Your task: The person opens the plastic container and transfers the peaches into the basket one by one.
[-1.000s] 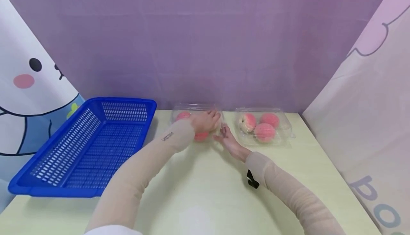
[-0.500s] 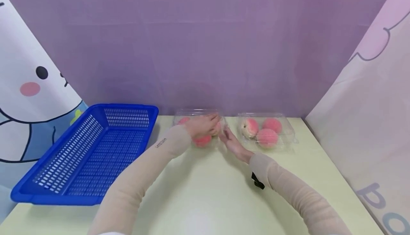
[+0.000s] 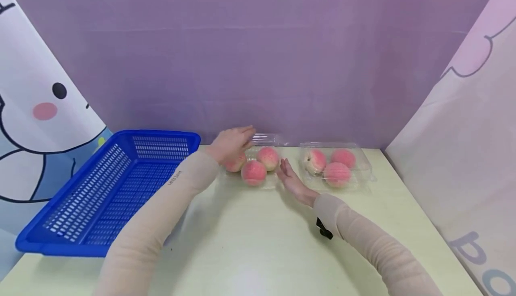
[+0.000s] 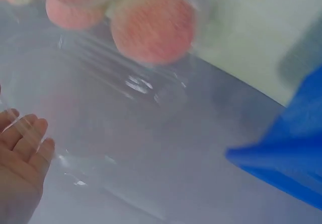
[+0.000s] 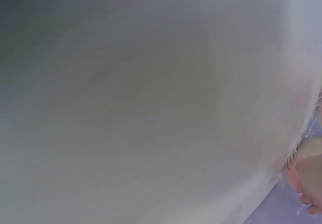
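Note:
Three pink peaches sit in a clear plastic clamshell box at the back middle of the table, one peach (image 3: 254,173) at its front. The clear lid (image 3: 264,139) stands raised behind them; the left wrist view looks through clear plastic beside a peach (image 4: 153,25). My left hand (image 3: 230,144) is over the box's left side, partly covering one peach, its fingers extended at the lid. In the left wrist view those fingers (image 4: 30,138) show along the plastic. My right hand (image 3: 296,184) lies by the box's right side, fingers straight. The right wrist view is mostly blurred.
To the right stands a second clear clamshell box (image 3: 356,182) with three peaches, its lid down. A blue perforated basket (image 3: 187,161) occupies the left of the table. A purple cloth (image 3: 258,63) hangs right behind the boxes.
My left hand has moved left from the box's right side, uncovering the peaches, and the lid now stands raised. My right hand moved slightly at first, then stayed by the box's right side.

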Motion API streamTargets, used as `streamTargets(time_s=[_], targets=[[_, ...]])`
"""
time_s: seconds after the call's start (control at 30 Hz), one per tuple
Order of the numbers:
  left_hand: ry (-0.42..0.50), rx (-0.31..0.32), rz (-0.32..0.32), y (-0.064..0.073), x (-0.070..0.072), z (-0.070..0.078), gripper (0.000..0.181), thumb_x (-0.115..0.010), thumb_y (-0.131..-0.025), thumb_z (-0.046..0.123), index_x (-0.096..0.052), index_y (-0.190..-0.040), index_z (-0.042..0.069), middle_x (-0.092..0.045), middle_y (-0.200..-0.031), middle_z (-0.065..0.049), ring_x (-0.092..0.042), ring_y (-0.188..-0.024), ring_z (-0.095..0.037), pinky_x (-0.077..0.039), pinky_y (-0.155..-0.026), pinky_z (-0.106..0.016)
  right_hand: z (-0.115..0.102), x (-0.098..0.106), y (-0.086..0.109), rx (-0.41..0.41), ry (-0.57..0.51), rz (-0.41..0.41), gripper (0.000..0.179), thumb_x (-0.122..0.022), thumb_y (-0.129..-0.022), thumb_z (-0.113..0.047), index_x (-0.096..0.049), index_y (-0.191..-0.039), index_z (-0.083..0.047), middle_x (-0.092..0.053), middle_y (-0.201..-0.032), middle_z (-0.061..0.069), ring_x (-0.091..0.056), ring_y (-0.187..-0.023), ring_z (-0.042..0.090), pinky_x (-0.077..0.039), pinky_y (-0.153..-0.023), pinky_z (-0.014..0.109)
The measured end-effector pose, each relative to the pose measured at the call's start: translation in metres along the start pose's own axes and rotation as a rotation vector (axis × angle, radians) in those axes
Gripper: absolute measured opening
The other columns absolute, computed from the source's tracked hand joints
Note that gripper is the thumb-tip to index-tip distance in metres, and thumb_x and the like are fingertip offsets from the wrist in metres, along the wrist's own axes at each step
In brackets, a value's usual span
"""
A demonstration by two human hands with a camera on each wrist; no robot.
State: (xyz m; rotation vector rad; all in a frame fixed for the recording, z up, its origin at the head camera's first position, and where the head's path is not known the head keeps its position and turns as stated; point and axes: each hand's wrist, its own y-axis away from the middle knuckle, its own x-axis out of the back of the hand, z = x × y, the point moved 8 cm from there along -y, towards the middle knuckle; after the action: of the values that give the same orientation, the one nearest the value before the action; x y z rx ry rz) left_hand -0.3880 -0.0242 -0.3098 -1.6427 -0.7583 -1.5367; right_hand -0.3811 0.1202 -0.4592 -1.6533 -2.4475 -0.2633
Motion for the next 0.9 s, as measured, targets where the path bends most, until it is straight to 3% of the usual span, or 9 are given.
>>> streamTargets(time_s=[0.27,0.43,0.73,0.9], targets=[[0.059,0.060,0.179,0.003,0.025,-0.041,0.037,-0.051,-0.094,0.018,-0.052,-0.129,0.006,-0.052,-0.133,-0.011,-0.053,-0.116,-0.033,-0.047,-0.090,-0.048,0.008,0.001,0.001,-0.065,-0.077,-0.011,0.062,-0.026,-0.101,-0.022,0.015,-0.144,-0.003,0.010,-0.153,0.015,0.005,-0.141,0.029,-0.004,-0.114,0.043],[0.152,0.116,0.260,0.001,0.033,-0.061,0.032,-0.052,-0.092,0.012,-0.057,-0.122,0.004,-0.061,-0.120,-0.015,-0.059,-0.107,-0.032,-0.048,-0.088,-0.046,0.011,-0.002,0.004,-0.069,-0.172,-0.041,0.060,-0.026,-0.101,-0.018,0.011,-0.144,0.000,0.011,-0.152,0.017,0.006,-0.141,0.032,-0.006,-0.114,0.044],[0.383,0.308,0.286,-0.008,0.037,-0.092,0.034,-0.047,-0.095,0.013,-0.052,-0.128,0.004,-0.057,-0.125,-0.016,-0.059,-0.105,-0.029,-0.048,-0.087,-0.042,0.007,0.000,0.004,-0.073,-0.336,-0.007,0.062,-0.034,-0.098,-0.008,0.006,-0.145,0.000,0.009,-0.153,0.014,0.002,-0.141,0.030,-0.008,-0.115,0.043],[0.476,0.393,0.355,-0.013,0.038,-0.107,0.035,-0.049,-0.094,0.011,-0.052,-0.128,0.005,-0.057,-0.124,-0.015,-0.056,-0.110,-0.028,-0.047,-0.091,-0.041,0.004,0.005,0.005,-0.064,-0.384,0.005,0.064,-0.039,-0.095,-0.005,0.002,-0.145,0.001,0.006,-0.153,0.015,-0.002,-0.141,0.032,-0.009,-0.114,0.042]])
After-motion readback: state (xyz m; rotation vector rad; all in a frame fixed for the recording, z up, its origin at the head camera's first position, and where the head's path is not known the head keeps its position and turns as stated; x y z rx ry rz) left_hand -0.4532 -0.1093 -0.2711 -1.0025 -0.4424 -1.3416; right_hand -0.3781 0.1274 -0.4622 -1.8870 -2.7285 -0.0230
